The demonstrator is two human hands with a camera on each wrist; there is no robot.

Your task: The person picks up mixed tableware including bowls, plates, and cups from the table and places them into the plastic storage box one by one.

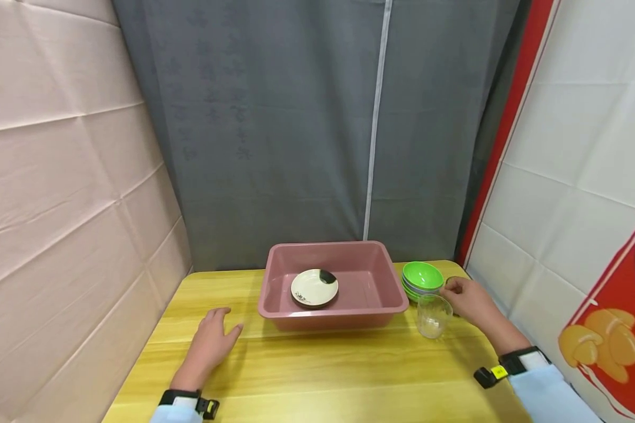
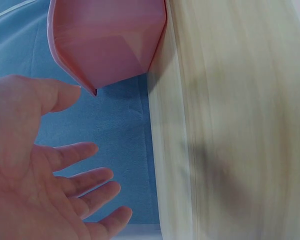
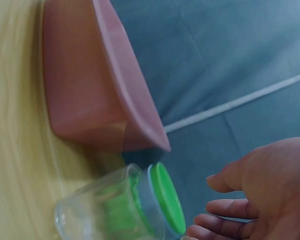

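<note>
On the table [image 1: 296, 370], stacked bowls [image 1: 422, 275] sit beside the right hand [image 1: 471, 301].

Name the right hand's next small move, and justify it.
The right hand should probably pinch the rim of the bowl stack: it is right beside the bowls, its fingers hold nothing, and the stack stands outside the tub, where a white plate lies. The glass stands close in front, so care seems wise.

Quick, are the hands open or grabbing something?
Left hand: open, holding nothing, left of the pink basin.
Right hand: open, holding nothing, beside the green bowl.
</note>
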